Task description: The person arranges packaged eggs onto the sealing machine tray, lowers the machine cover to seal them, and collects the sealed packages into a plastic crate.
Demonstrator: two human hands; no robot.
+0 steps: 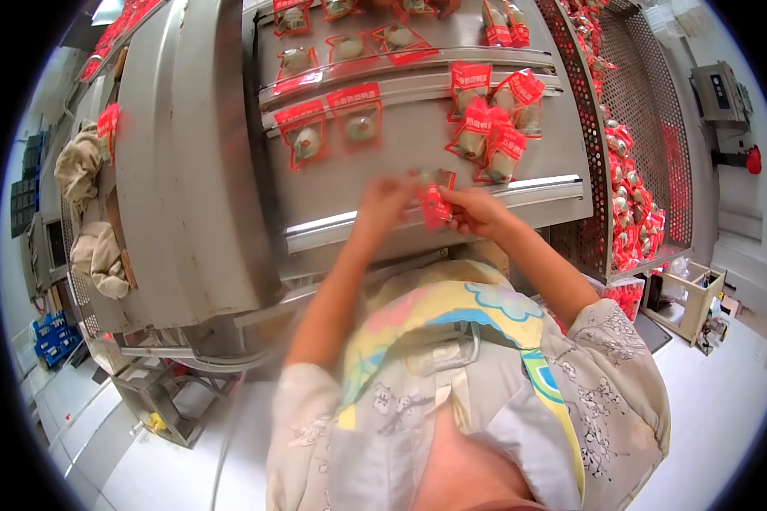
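My right hand [475, 211] pinches the edge of a small red-and-clear packet [435, 204] above the metal rail nearest me. Just left of that packet is my left hand [387, 201], smeared by motion, so its fingers cannot be made out. Beyond my hands, a cluster of red packets [473, 134] with greenish egg-shaped contents lies on the right part of the metal work surface [409, 140]. Two similar packets [305, 138] lie side by side at the left, against a rail.
More packets [348, 48] lie in the far rows, with another person's fingers at the top edge. A perforated metal bin [648, 94] at the right holds many red packets. Left stands a large metal housing [204, 153] with cloths [99, 260] beyond it.
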